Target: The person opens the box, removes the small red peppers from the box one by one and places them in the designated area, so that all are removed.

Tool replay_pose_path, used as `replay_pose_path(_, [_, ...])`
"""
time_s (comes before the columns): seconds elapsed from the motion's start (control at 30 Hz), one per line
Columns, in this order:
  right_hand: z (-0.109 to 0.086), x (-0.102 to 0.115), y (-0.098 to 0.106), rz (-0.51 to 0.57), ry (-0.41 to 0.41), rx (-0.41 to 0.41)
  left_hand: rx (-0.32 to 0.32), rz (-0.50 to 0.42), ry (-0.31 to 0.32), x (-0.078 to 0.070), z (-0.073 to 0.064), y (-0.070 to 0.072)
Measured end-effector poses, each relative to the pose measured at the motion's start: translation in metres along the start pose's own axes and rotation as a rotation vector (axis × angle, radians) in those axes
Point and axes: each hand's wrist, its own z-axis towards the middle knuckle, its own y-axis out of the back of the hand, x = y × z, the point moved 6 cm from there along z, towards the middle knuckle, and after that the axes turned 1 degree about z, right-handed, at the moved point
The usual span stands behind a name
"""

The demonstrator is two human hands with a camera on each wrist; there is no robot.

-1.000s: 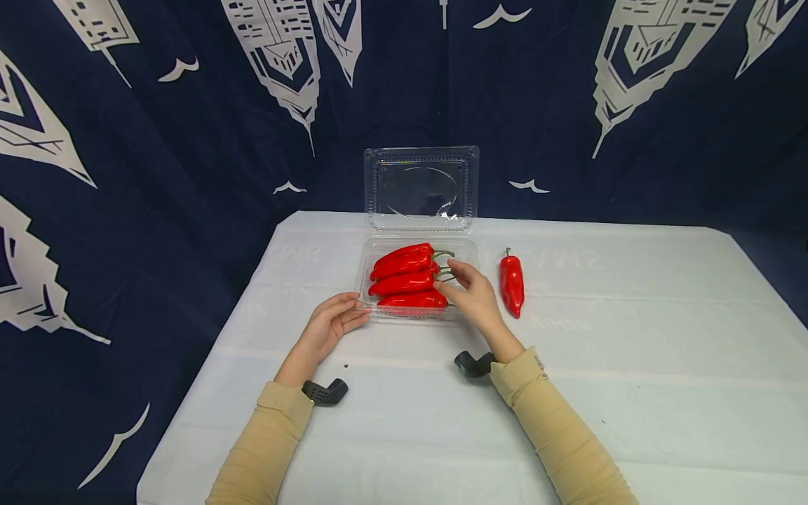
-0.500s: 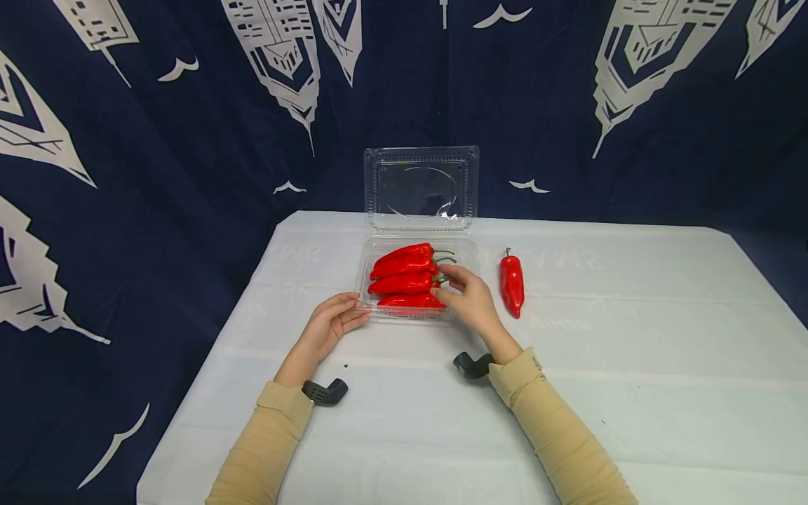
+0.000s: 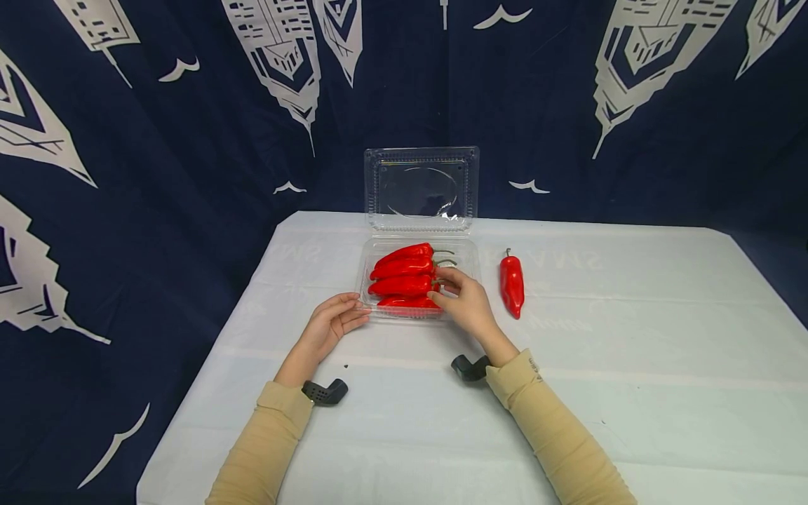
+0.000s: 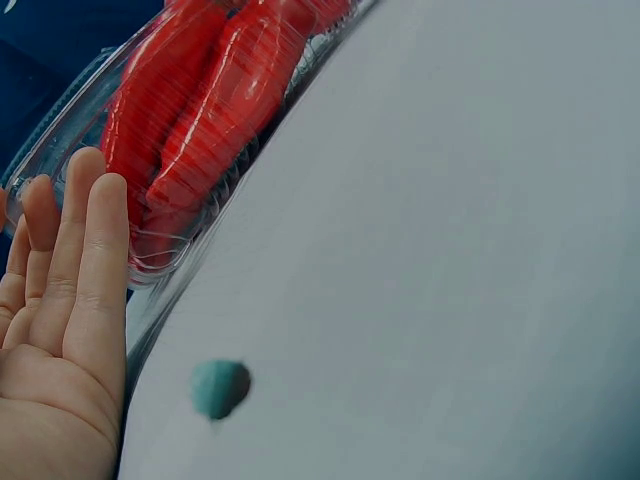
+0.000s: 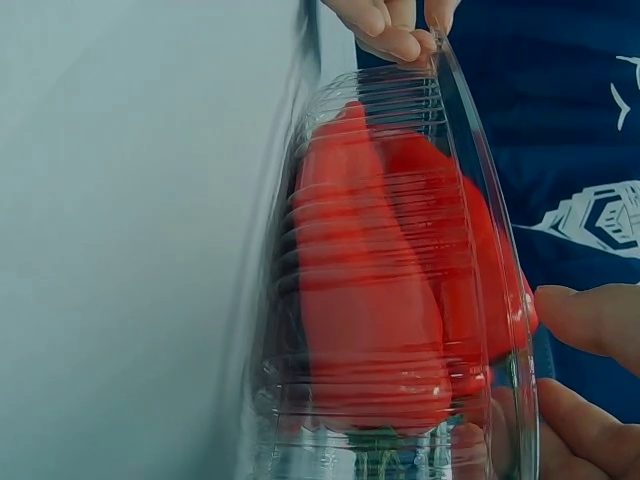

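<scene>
Several red peppers (image 3: pixel 404 285) lie crosswise in a clear plastic clamshell box (image 3: pixel 463 245), stems to the right. The box's lid (image 3: pixel 421 186) stands raised behind it. My right hand (image 3: pixel 467 301) reaches over the box's right side and pinches the stem end of one upper pepper between thumb and fingers. In the right wrist view the thumb (image 5: pixel 590 315) is against the red skin, above the rim. My left hand (image 3: pixel 328 326) touches the box's front left corner with nearly straight fingers (image 4: pixel 100 240). Right of the box lies a single red pepper (image 3: pixel 512 284).
A white-covered table (image 3: pixel 631 351) extends widely to the right and front. Behind it hangs a dark blue cloth (image 3: pixel 536 126) with white building prints. A small dark speck (image 3: pixel 346 366) lies near the left wrist.
My right hand has shifted slightly left and toward me, its fingers closing around the pepper's stem end. The left hand, box and loose pepper have stayed put.
</scene>
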Motion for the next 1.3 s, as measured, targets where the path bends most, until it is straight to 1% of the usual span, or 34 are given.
replay_pose_path(0.3, [-0.001, 0.002, -0.004, 0.003, 0.022, -0.001, 0.001, 0.009, 0.0, 0.0, 0.0, 0.0])
replay_pose_path(0.5, [-0.002, 0.003, -0.007, -0.033, 0.033, -0.004, 0.003, 0.006, 0.0, 0.0, 0.0, 0.0])
replay_pose_path(0.73, [-0.003, 0.002, -0.008, -0.043, 0.04, -0.011, 0.004, -0.003, 0.002, 0.0, 0.0, 0.0])
replay_pose_path(1.07, [-0.004, 0.003, -0.01, -0.107, 0.05, -0.032, -0.008, 0.006, 0.002, 0.0, 0.0, 0.0])
replay_pose_path(1.3, [-0.005, 0.004, -0.011, -0.15, 0.053, -0.036, -0.005, 0.008, -0.001, 0.0, 0.0, 0.001])
